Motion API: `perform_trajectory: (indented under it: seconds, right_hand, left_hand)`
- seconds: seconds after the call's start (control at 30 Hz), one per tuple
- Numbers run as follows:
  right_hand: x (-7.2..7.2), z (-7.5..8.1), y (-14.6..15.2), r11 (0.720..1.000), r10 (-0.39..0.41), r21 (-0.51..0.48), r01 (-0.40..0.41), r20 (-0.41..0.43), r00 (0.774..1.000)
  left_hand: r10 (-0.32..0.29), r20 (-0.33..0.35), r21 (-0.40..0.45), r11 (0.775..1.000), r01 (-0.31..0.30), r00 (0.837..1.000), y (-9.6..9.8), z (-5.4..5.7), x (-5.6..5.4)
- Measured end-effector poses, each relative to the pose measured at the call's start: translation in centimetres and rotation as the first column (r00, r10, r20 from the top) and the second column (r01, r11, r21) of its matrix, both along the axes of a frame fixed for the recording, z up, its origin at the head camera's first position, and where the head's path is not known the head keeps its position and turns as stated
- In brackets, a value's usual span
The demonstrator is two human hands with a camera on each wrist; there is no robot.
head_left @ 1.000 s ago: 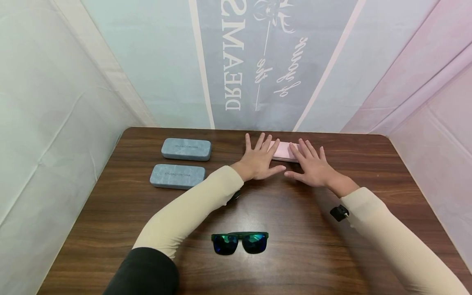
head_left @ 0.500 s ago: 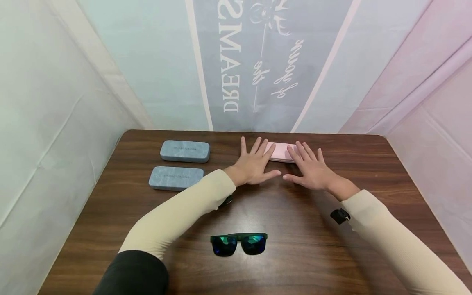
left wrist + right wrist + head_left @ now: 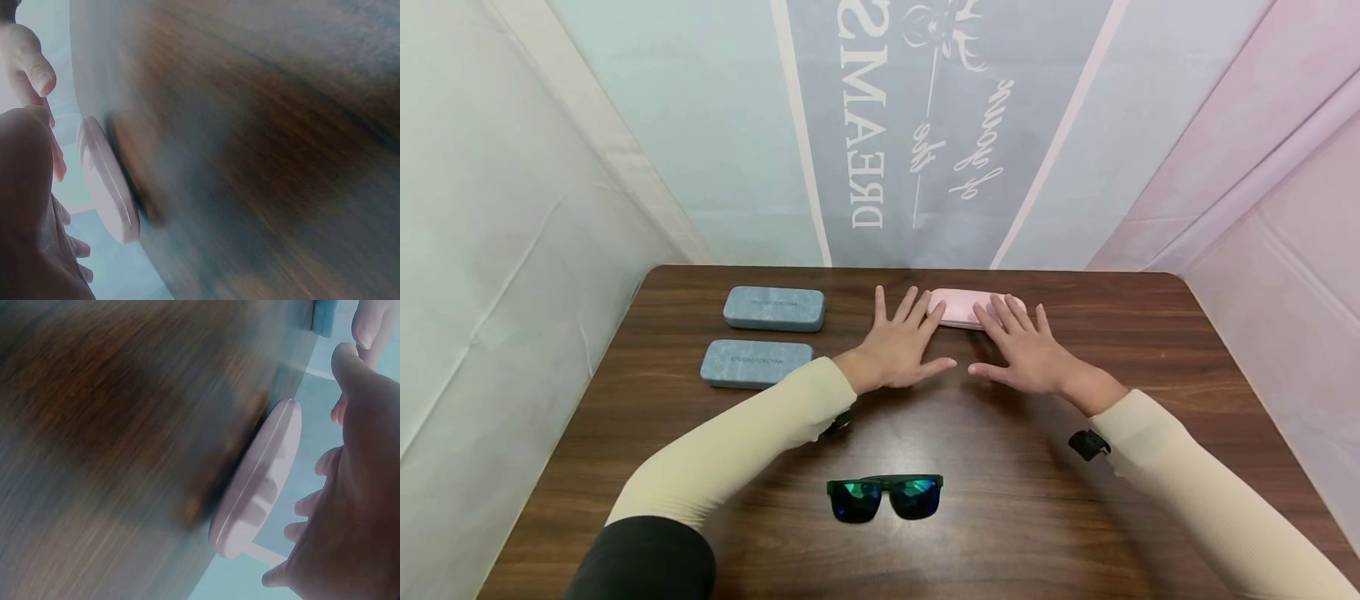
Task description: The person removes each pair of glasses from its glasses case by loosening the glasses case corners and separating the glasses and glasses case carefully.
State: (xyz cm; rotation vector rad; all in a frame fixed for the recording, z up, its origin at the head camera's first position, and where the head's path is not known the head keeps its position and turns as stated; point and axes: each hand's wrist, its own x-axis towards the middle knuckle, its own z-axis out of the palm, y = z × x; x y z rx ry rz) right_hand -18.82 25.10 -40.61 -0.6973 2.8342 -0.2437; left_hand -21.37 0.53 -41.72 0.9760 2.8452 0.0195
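Head — pink case (image 3: 957, 307) on table (image 3: 1000, 533), cloth walls (image 3: 730, 167).

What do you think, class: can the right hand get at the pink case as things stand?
Probably yes: the right hand hovers by one end of the pink case, and its wrist view shows nothing between them. The left hand is at the other end.

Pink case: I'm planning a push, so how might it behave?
The pink case is probably stiff, as its outline shows no sagging. Its smooth surface may be slippery. Lying flat and low on the table, it would likely slide rather than tip.
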Motion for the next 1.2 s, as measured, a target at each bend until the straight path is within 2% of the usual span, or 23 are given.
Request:
perform_trajectory:
  seconds: [0.67, 0.93, 1.2]
  right_hand:
    - [0.8, 0.3, -1.3, 0.999, 0.044, -0.006, -0.044, -0.007, 0.999]
    - [1.2, 0.5, -1.9, 0.998, 0.055, 0.003, -0.055, -0.003, 0.998]
    - [1.3, 0.3, -2.3, 0.997, 0.078, 0.000, -0.078, -0.005, 0.997]
  left_hand:
    - [-0.003, 0.007, 0.019, 1.000, 0.003, 1.000, -1.9, 0.1, 1.7]
    - [0.019, 0.040, 0.040, 0.999, -0.021, 0.999, -2.8, 0.2, 2.2]
    - [0.036, 0.030, 0.056, 0.998, -0.037, 0.999, -3.9, 0.2, 2.7]
